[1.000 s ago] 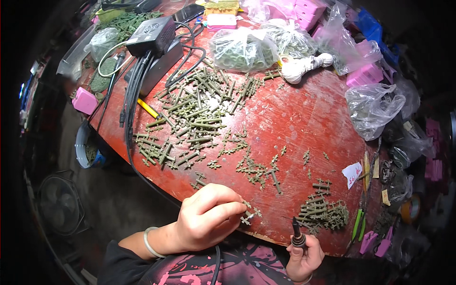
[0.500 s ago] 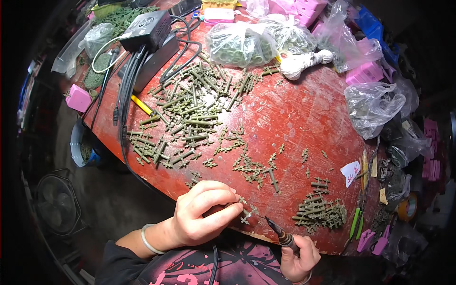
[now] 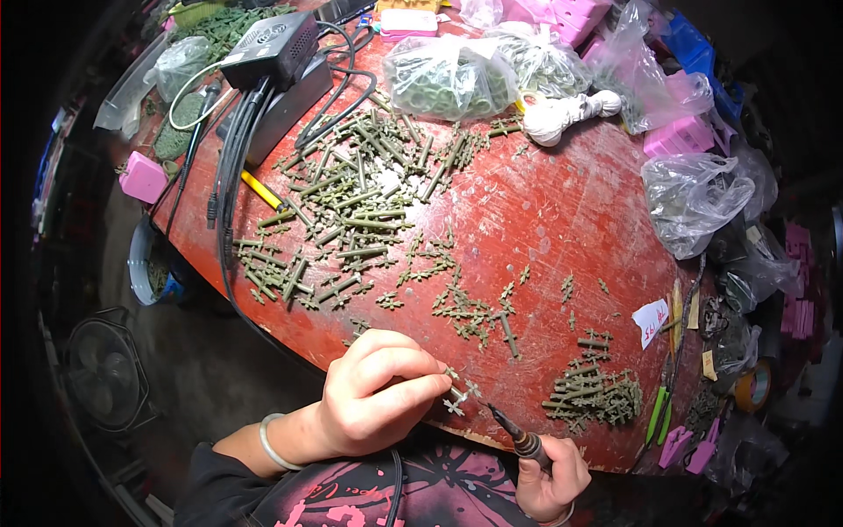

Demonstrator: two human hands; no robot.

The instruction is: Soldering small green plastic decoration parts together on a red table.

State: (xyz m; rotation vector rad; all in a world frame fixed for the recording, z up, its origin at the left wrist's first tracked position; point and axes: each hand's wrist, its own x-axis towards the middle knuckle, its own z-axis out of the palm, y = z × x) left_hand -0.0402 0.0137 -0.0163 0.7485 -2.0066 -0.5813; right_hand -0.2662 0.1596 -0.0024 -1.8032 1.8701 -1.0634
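My left hand [image 3: 378,386] pinches a small dark-green branched piece [image 3: 455,397] between thumb and fingers, just past the table's near edge. Its cross-shaped ends poke out toward the right; the rest is hidden by the fingers. In my right hand [image 3: 551,481] is a pen-shaped soldering iron [image 3: 527,444], gripped near its dark collar. The iron's thin tip points up and left, close to the green piece. Whether the two touch I cannot tell. A heap of similar green pieces [image 3: 593,393] lies beyond my right hand.
A large pile of green rods [image 3: 360,220] spreads over the red table [image 3: 562,211]. Behind it stand a dark power box [image 3: 272,48] with cables and filled plastic bags [image 3: 452,79]. A string bundle [image 3: 562,119], green tweezers [image 3: 657,413] and pink blocks [image 3: 676,443] lie around the edges.
My left fingers have turned slightly, and more of the green piece shows past them. The iron stays nearly in place. The whole view has shifted a little.
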